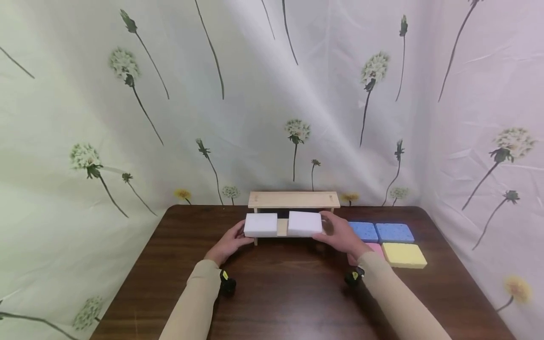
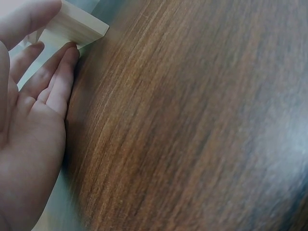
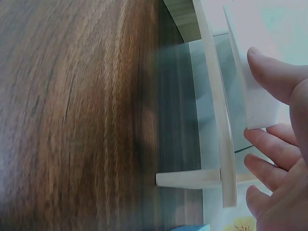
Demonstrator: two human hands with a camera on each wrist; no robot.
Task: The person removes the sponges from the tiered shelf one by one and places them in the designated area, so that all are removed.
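Observation:
Two white sponges (image 1: 261,225) lie side by side along the lower step of a small two-tier wooden rack (image 1: 294,200). My left hand (image 1: 229,243) holds the left sponge at its outer end, thumb toward the front; in the left wrist view the thumb largely hides that contact, and fingertips lie by the end of the wooden board (image 2: 84,26). With thumb on its front and fingers at its end, my right hand (image 1: 340,232) pinches the right sponge (image 3: 252,72). The right wrist view shows this sponge slightly tilted against the board (image 3: 219,96).
Right of the rack, two blue sponges (image 1: 395,232) lie behind a yellow sponge (image 1: 403,255) and a pink sponge (image 1: 376,247), the pink partly hidden by my right hand. The dark wooden table (image 1: 284,293) meets a flower-printed curtain (image 1: 255,156) behind the rack.

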